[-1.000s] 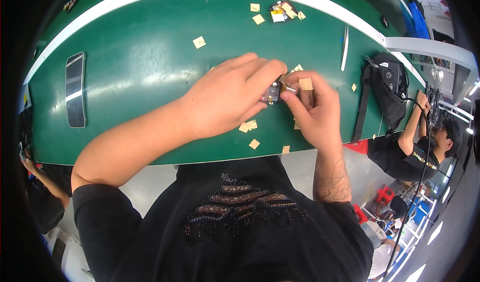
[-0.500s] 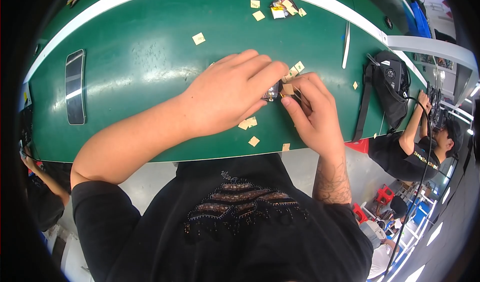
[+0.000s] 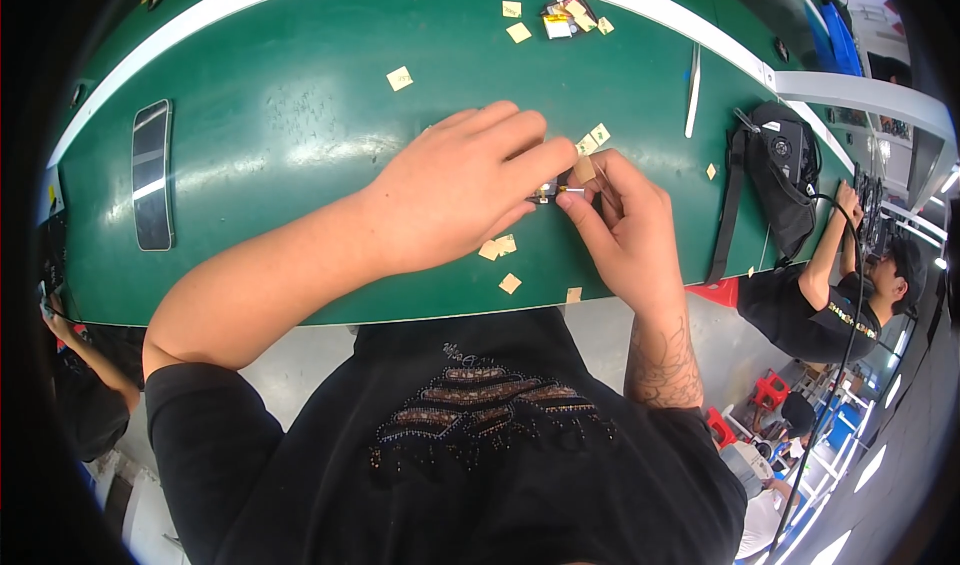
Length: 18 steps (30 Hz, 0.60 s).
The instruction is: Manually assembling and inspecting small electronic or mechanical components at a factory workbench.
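My left hand (image 3: 455, 190) is closed over a small dark electronic device (image 3: 545, 193), and its fingers hide most of it. Against the device's right side, the thumb and fingers of my right hand (image 3: 632, 220) pinch a short silvery piece (image 3: 571, 191), too small to name exactly. A tan paper square (image 3: 584, 171) stands up at the right fingertips; whether it is gripped or stuck there, I cannot tell. Just beyond the fingers, pale yellow square stickers (image 3: 593, 138) lie on the green table (image 3: 300, 185). More stickers (image 3: 498, 247) lie near my left wrist.
A phone (image 3: 152, 175) lies at the left. At the back sits a small dark tray (image 3: 568, 18) with a yellow-and-white part and stickers. White tweezers (image 3: 692, 90) and a black bag (image 3: 780, 170) are on the right. A co-worker (image 3: 830, 295) sits beyond the bag.
The tan square has shifted slightly up and right with my right fingers. The silvery piece now shows between the right fingertips and the device. My left hand has barely moved.
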### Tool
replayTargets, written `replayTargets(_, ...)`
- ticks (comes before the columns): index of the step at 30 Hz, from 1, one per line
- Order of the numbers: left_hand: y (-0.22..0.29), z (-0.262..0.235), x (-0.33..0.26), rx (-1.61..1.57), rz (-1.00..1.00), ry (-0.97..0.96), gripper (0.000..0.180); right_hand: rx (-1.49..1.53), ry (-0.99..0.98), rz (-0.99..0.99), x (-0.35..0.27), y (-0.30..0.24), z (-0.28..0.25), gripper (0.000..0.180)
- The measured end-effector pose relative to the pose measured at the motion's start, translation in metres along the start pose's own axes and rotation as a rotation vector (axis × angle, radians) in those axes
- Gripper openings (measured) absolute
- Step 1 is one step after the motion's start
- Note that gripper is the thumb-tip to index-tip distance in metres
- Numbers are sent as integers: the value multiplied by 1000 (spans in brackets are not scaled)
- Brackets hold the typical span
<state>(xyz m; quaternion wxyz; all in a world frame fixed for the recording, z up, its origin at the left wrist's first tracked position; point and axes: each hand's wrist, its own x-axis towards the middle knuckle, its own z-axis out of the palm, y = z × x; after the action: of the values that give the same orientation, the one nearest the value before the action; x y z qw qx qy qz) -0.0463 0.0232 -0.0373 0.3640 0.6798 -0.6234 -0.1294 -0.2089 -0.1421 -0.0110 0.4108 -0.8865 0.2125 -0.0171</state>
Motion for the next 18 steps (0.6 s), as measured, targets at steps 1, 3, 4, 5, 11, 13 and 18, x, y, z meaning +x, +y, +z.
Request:
replayTargets(1, -1, 0, -1, 0, 0, 0, 47, 112, -9, 43, 0, 2, 1, 21)
replayTargets(3, -3, 1, -1, 5, 31, 10, 47, 221, -16, 88, -1, 7, 3, 21)
replayTargets(4, -4, 1, 0, 4, 32, 10, 47, 275, 13, 98, 0, 9, 5, 19)
replayTargets(5, -4, 0, 0, -3, 27, 6, 44, 331, 40, 107, 1, 11, 6, 18)
replayTargets(11, -9, 0, -3, 42, 82, -42, 30, 199, 15, 47, 2, 17, -6, 18)
replayTargets(13, -9, 0, -3, 61, 100, -37, 27, 211, 1, 20, 2, 20, -8, 20)
replayTargets(18, -9, 1, -5, 221, 179, -27, 23, 234, -38, -29, 3, 18, -14, 24)
